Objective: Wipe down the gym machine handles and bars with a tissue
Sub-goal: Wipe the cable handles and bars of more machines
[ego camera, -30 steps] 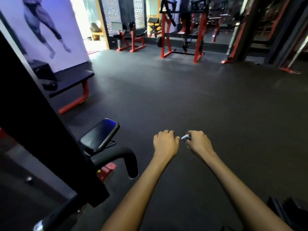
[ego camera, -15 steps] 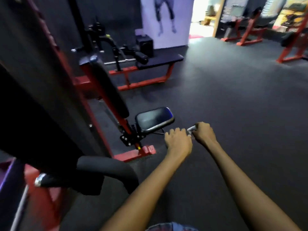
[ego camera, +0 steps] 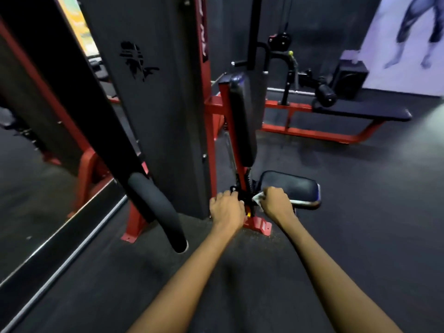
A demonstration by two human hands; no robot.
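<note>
A red and black gym machine stands in front of me, with a tall weight-stack housing point(ego camera: 158, 97), an upright back pad point(ego camera: 241, 118) and a small black seat point(ego camera: 292, 187). A black padded handle point(ego camera: 156, 210) on a black arm slants down at the left, close to me. My right hand point(ego camera: 276, 204) grips a small white tissue point(ego camera: 257, 197) beside the seat's near left corner. My left hand point(ego camera: 225, 210) is held out with its fingers curled, holding nothing that I can see, just left of the seat post.
A flat black bench on a red frame point(ego camera: 360, 114) lies at the right rear, with a black box point(ego camera: 349, 80) behind it. A mirror point(ego camera: 43, 203) runs along the left wall. Dark rubber floor point(ego camera: 360, 212) spreads to the right.
My view has swung left from the open floor onto the machine. Both hands stay held out together, the tissue still in my right hand, and are now over the seat post.
</note>
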